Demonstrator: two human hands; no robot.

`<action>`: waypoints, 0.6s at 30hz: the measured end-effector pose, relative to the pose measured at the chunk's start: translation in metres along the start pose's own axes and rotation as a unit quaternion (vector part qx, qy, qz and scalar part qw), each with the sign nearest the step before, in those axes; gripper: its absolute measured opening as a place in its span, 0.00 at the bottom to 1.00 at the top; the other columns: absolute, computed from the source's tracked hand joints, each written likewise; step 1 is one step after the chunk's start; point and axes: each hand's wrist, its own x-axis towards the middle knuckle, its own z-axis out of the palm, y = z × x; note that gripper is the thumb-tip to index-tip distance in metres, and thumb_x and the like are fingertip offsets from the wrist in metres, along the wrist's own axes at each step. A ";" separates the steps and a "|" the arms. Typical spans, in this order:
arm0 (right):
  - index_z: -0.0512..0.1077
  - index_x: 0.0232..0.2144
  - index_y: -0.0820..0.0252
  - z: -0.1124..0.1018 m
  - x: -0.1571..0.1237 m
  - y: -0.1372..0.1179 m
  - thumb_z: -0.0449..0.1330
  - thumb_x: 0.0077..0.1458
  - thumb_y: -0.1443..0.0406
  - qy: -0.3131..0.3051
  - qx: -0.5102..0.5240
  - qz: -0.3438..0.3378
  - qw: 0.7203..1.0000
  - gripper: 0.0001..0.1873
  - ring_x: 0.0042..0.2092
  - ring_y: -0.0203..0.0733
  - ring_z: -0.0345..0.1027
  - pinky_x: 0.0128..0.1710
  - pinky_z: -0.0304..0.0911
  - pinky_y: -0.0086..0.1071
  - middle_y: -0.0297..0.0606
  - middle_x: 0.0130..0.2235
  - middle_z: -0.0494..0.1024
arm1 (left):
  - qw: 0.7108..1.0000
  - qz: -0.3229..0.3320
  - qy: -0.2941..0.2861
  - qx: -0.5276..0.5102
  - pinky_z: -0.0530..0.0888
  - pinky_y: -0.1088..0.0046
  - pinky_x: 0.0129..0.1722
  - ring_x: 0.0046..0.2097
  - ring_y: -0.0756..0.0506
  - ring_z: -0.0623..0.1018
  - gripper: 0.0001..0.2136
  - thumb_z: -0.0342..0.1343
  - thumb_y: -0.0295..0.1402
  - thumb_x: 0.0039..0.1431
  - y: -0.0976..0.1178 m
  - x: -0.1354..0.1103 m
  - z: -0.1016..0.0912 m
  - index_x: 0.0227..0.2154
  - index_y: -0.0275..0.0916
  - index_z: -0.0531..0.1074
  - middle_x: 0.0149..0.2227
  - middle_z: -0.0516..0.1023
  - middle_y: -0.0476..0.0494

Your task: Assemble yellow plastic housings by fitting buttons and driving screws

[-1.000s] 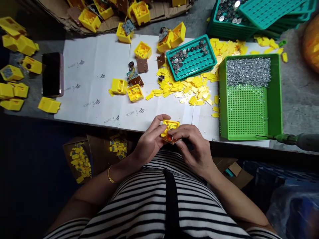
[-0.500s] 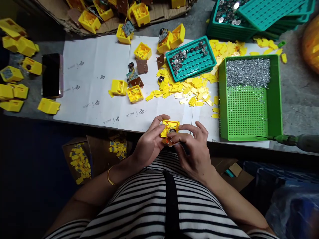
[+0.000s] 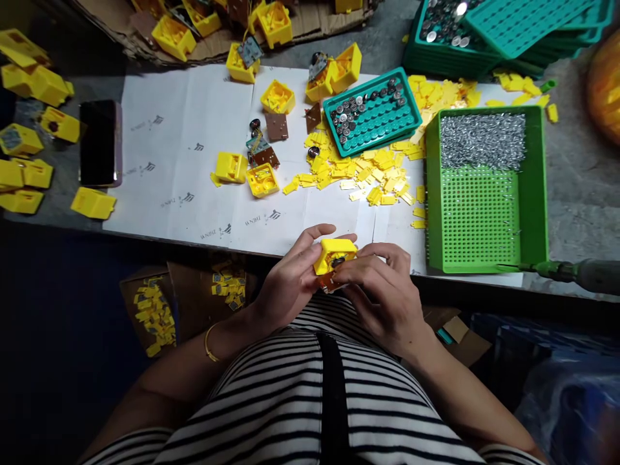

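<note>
At the table's front edge, my left hand point(image 3: 290, 278) is closed around a small yellow plastic housing point(image 3: 338, 247), which is tipped so its open side faces me. A round dark metal part point(image 3: 338, 261) shows inside it. Just below the housing is a brown circuit board point(image 3: 329, 281). My right hand point(image 3: 382, 290) has its fingers bent over the board's right edge, apparently pinching it, while its upper fingers touch the housing's right side. The right thumb tip is mostly hidden.
Loose yellow strips point(image 3: 363, 169) lie beyond my hands, beside a teal tray point(image 3: 411, 123) of round metal parts. On the right stand a green basket point(image 3: 433, 213) of small metal pins and a screwdriver-like tool point(image 3: 576, 274). Several yellow housings point(image 3: 231, 167) and a phone point(image 3: 100, 143) are leftward.
The housing has tilted, its outer wall now turned up and its open side towards me. My right hand has shifted slightly right and down, with its fingers more bent.
</note>
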 end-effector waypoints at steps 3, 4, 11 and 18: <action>0.70 0.41 0.51 0.001 -0.003 0.001 0.58 0.59 0.72 0.030 -0.025 -0.010 0.999 0.12 0.49 0.45 0.66 0.51 0.54 0.45 0.29 0.38 0.81 | 1.000 -0.008 -0.005 0.004 0.71 0.68 0.45 0.44 0.45 0.78 0.14 0.46 0.37 0.65 -0.001 -0.001 0.001 0.50 0.40 0.67 0.47 0.78 0.41; 0.71 0.42 0.50 0.002 -0.004 0.002 0.59 0.58 0.72 0.037 -0.031 -0.011 0.999 0.12 0.48 0.45 0.67 0.50 0.54 0.45 0.29 0.38 0.81 | 1.000 -0.009 -0.008 0.004 0.71 0.67 0.47 0.45 0.44 0.77 0.14 0.46 0.37 0.65 -0.002 -0.001 0.001 0.50 0.40 0.67 0.46 0.78 0.41; 0.72 0.47 0.47 0.009 -0.007 0.005 0.59 0.57 0.71 0.077 -0.026 0.008 0.997 0.17 0.44 0.45 0.70 0.46 0.58 0.44 0.32 0.37 0.81 | 0.999 0.010 -0.028 0.012 0.69 0.62 0.55 0.52 0.43 0.75 0.15 0.49 0.35 0.64 -0.007 -0.001 0.000 0.53 0.44 0.67 0.49 0.76 0.43; 0.72 0.49 0.50 0.014 -0.003 0.003 0.59 0.57 0.73 0.109 0.059 0.044 0.991 0.19 0.40 0.40 0.70 0.42 0.65 0.39 0.34 0.40 0.80 | 1.000 0.027 -0.008 0.001 0.68 0.59 0.57 0.54 0.43 0.74 0.14 0.49 0.33 0.64 -0.009 0.001 0.000 0.51 0.43 0.66 0.48 0.76 0.42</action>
